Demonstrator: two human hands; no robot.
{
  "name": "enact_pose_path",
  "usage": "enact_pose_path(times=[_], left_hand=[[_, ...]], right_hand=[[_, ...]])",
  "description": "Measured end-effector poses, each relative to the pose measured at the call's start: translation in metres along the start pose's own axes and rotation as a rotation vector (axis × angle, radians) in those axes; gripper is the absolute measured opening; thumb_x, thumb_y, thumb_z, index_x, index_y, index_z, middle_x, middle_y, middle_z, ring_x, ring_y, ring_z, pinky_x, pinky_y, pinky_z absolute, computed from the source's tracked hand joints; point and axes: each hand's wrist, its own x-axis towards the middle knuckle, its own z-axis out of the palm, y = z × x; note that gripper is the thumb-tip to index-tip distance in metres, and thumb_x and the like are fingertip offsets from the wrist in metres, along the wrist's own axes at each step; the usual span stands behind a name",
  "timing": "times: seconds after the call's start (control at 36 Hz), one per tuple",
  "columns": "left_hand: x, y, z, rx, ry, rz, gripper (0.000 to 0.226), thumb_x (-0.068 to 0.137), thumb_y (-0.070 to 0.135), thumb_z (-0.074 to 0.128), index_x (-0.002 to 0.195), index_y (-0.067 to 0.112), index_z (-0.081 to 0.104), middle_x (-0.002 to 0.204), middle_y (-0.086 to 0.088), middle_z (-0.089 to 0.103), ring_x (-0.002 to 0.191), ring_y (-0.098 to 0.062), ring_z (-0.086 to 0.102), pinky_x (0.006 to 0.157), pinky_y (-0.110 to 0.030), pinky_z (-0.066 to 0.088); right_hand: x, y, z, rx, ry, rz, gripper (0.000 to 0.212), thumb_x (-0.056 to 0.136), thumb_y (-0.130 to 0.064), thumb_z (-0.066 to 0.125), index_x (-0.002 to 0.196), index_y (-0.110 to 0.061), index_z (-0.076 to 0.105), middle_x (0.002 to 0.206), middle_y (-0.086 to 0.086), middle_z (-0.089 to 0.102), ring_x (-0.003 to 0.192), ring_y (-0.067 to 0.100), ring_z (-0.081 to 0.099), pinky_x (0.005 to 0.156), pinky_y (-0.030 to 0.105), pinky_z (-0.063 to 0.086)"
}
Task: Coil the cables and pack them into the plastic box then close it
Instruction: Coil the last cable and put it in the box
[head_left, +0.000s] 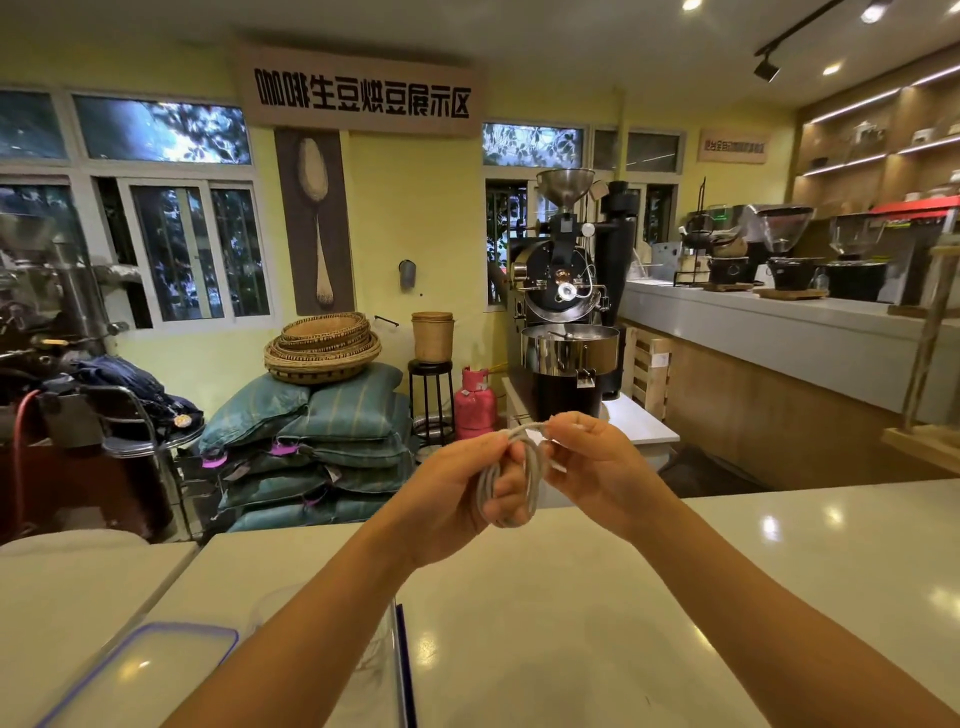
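Observation:
A pale grey cable hangs in a small coil of several loops, held up in the air above the far edge of the white table. My left hand grips the coil from the left, fingers wrapped through its loops. My right hand pinches the cable's top strand between thumb and fingers. The clear plastic box with a blue edge stands at the near left, mostly hidden under my left forearm. Its clear lid with a blue rim lies flat to the left of it.
Beyond the table stand stacked green sacks topped with woven baskets, a pink gas cylinder and a coffee roaster. A long counter with grinders runs along the right. A second white tabletop adjoins on the left.

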Motion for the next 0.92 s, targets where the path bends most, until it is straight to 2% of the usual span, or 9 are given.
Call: enact_pose_path(times=[0.08, 0.22, 0.39, 0.53, 0.61, 0.67, 0.75, 0.83, 0.92], left_hand=[[0.001, 0.002, 0.001, -0.105, 0.085, 0.000, 0.023, 0.084, 0.024, 0.035, 0.075, 0.006, 0.047, 0.044, 0.004, 0.044, 0.033, -0.005, 0.039, 0.044, -0.019, 0.046], [0.002, 0.003, -0.006, -0.227, 0.199, -0.008, 0.033, 0.093, 0.024, 0.027, 0.070, 0.008, 0.045, 0.038, 0.006, 0.039, 0.028, -0.004, 0.035, 0.037, -0.018, 0.043], [0.005, 0.001, -0.008, -0.304, 0.261, 0.022, 0.041, 0.097, 0.028, 0.021, 0.067, 0.010, 0.042, 0.035, 0.005, 0.037, 0.025, -0.003, 0.032, 0.035, -0.015, 0.040], [0.006, -0.004, -0.005, -0.341, 0.244, 0.022, 0.042, 0.097, 0.030, 0.020, 0.067, 0.011, 0.043, 0.034, 0.006, 0.038, 0.024, -0.003, 0.033, 0.036, -0.014, 0.041], [0.005, -0.004, -0.004, -0.348, 0.244, 0.024, 0.041, 0.097, 0.030, 0.020, 0.068, 0.010, 0.043, 0.035, 0.006, 0.039, 0.025, -0.002, 0.034, 0.036, -0.014, 0.042], [0.005, -0.004, -0.004, -0.355, 0.252, 0.022, 0.042, 0.097, 0.030, 0.020, 0.068, 0.010, 0.043, 0.035, 0.005, 0.040, 0.025, -0.003, 0.035, 0.036, -0.015, 0.042], [0.005, -0.003, -0.003, -0.373, 0.248, 0.021, 0.042, 0.097, 0.030, 0.020, 0.069, 0.009, 0.043, 0.035, 0.005, 0.041, 0.025, -0.003, 0.035, 0.036, -0.015, 0.042], [0.005, -0.003, -0.002, -0.385, 0.244, 0.025, 0.041, 0.096, 0.029, 0.020, 0.070, 0.009, 0.044, 0.036, 0.003, 0.042, 0.026, -0.003, 0.037, 0.037, -0.016, 0.044], [0.005, -0.004, -0.003, -0.387, 0.231, 0.023, 0.037, 0.094, 0.029, 0.024, 0.070, 0.008, 0.044, 0.037, 0.003, 0.042, 0.027, -0.004, 0.038, 0.038, -0.017, 0.045]], right_hand=[[-0.005, 0.003, 0.004, -0.121, 0.071, -0.034, 0.022, 0.084, -0.005, 0.053, 0.063, -0.011, 0.057, 0.048, -0.004, 0.055, 0.056, 0.013, 0.047, 0.049, 0.018, 0.045], [-0.014, 0.000, 0.012, -0.400, 0.076, -0.149, 0.018, 0.085, -0.009, 0.056, 0.071, -0.013, 0.065, 0.047, -0.009, 0.059, 0.049, 0.004, 0.053, 0.052, 0.016, 0.047], [-0.020, -0.008, 0.022, -0.399, -0.077, -0.073, 0.024, 0.087, -0.002, 0.051, 0.083, -0.018, 0.068, 0.065, -0.012, 0.072, 0.065, 0.003, 0.068, 0.058, 0.013, 0.053], [-0.019, -0.003, 0.027, -0.440, 0.005, -0.126, 0.020, 0.079, 0.001, 0.062, 0.081, -0.018, 0.067, 0.062, -0.013, 0.069, 0.059, -0.003, 0.065, 0.054, 0.007, 0.049], [-0.018, -0.001, 0.029, -0.420, 0.037, -0.148, 0.020, 0.078, 0.005, 0.062, 0.079, -0.015, 0.064, 0.068, -0.005, 0.064, 0.053, -0.009, 0.062, 0.050, 0.003, 0.045], [-0.017, 0.000, 0.029, -0.428, 0.044, -0.165, 0.021, 0.078, 0.004, 0.062, 0.079, -0.017, 0.063, 0.072, -0.004, 0.063, 0.056, -0.008, 0.063, 0.052, 0.002, 0.046], [-0.016, 0.003, 0.031, -0.499, 0.061, -0.225, 0.023, 0.077, 0.001, 0.064, 0.078, -0.022, 0.061, 0.076, -0.006, 0.062, 0.069, 0.001, 0.063, 0.060, 0.004, 0.050], [-0.013, 0.005, 0.031, -0.557, 0.081, -0.250, 0.023, 0.078, -0.002, 0.065, 0.078, -0.023, 0.058, 0.086, -0.009, 0.057, 0.083, 0.002, 0.057, 0.068, 0.008, 0.047], [-0.011, 0.008, 0.030, -0.466, 0.020, -0.172, 0.022, 0.081, 0.001, 0.060, 0.079, -0.021, 0.056, 0.085, -0.004, 0.062, 0.084, 0.009, 0.061, 0.079, 0.024, 0.051]])
